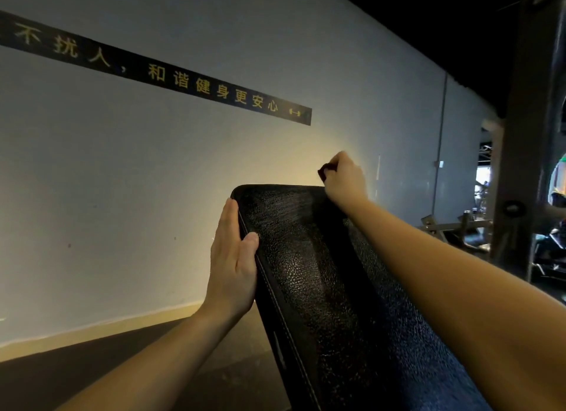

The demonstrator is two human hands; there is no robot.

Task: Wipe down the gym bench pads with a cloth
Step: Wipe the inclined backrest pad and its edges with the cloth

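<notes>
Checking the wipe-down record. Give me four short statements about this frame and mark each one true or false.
1. The right hand has a dark cloth in its grip at the top right corner of the bench pad. True.
2. The left hand holds a spray bottle. False: it rests flat against the bench pad's left side and holds nothing.
3. The bench pad is black and textured. True.
4. The wall strip carries white lettering. False: the lettering is yellow.

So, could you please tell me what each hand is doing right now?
Left hand: open, flat against the edge of the bench pad.
Right hand: gripping a dark cloth.
</notes>
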